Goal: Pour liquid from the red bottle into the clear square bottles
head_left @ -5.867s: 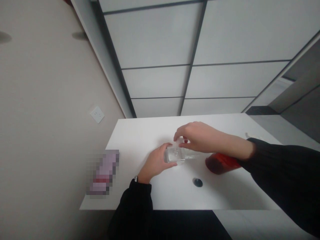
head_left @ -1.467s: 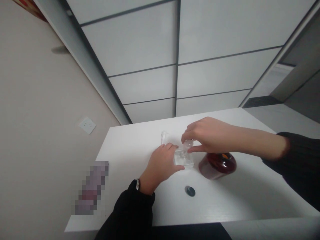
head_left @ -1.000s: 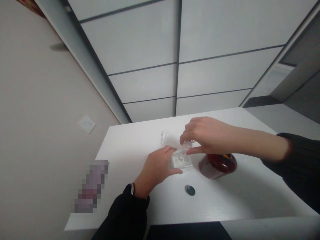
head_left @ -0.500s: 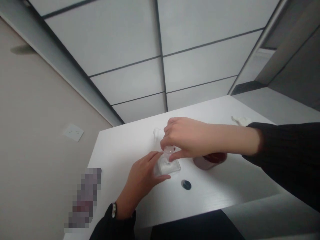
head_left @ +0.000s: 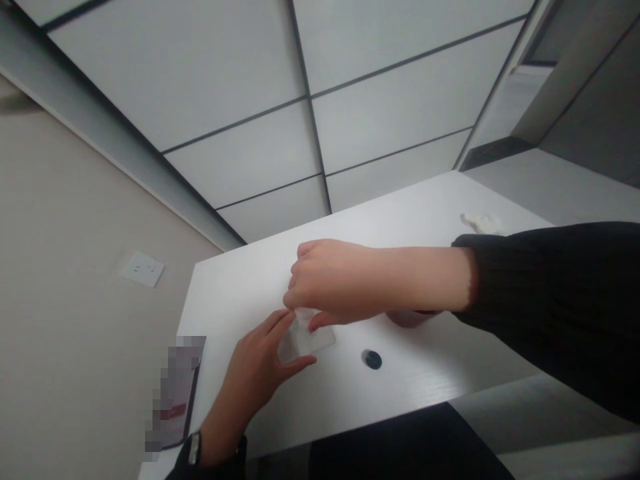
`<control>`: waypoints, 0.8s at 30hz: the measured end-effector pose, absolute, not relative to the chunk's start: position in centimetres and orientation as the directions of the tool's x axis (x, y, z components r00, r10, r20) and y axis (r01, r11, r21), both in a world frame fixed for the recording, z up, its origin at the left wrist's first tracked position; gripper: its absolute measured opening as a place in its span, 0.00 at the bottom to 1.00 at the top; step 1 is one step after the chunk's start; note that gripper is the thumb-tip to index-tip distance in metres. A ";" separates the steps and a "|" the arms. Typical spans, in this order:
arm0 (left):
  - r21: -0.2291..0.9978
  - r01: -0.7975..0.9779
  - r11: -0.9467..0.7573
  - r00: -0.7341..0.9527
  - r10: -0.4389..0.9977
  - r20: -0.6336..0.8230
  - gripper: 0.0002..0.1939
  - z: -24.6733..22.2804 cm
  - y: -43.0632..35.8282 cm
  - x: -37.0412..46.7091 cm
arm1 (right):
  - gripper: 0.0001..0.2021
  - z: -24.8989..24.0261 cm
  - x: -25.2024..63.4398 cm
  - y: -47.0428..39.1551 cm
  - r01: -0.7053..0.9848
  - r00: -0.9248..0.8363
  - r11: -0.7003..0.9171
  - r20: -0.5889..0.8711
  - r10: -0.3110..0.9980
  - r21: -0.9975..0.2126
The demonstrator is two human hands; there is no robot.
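Observation:
A clear, square-based bottle (head_left: 320, 341) stands on the white table (head_left: 410, 393) between my hands. My left hand (head_left: 257, 360) curves around its left side, with the thumb along the near side and the fingertips near its top. Over the bottle's top is my right hand (head_left: 327, 280), its fingers curled and its thumb pressed to the upper part. Most of the neck is hidden by the right hand, and what the curled fingers hold there is only partly visible. A small dark round cap (head_left: 373, 360) lies to the right of the bottle.
A dark red container (head_left: 407, 319) stands partly hidden under my right forearm. Crumpled white material (head_left: 483, 223) lies at the far right of the table. A flat device with a blurred screen (head_left: 177, 407) rests at the left edge. Behind stands a white panelled cupboard (head_left: 240, 87).
Both hands and the bottle have shifted left, away from the dark cap. My right hand now covers more of the bottle's top and hides the white item behind it. The view has moved slightly.

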State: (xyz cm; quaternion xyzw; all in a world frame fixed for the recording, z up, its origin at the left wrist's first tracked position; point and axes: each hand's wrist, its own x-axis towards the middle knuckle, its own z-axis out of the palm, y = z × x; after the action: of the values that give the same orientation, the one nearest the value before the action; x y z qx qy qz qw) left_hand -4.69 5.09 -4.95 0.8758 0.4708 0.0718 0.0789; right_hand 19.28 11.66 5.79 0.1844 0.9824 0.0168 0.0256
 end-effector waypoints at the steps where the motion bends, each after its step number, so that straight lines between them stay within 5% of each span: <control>1: 0.205 0.812 -0.546 0.548 0.835 0.052 0.26 -4.9 5.0 -4.8 | 0.10 5.8 19.2 11.6 0.358 -0.932 0.933 -0.046 0.359 0.038; 24: 0.203 0.797 -0.569 0.565 0.821 0.085 0.32 -4.8 4.3 -4.8 | 0.09 5.5 18.5 11.4 0.349 -0.936 0.936 -0.022 0.351 0.045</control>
State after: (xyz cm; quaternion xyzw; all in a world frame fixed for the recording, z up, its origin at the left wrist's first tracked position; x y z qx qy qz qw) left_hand -4.85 4.28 -4.84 0.8816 0.4587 0.0852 0.0709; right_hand 18.52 11.38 5.55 0.1779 0.9837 0.0200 0.0147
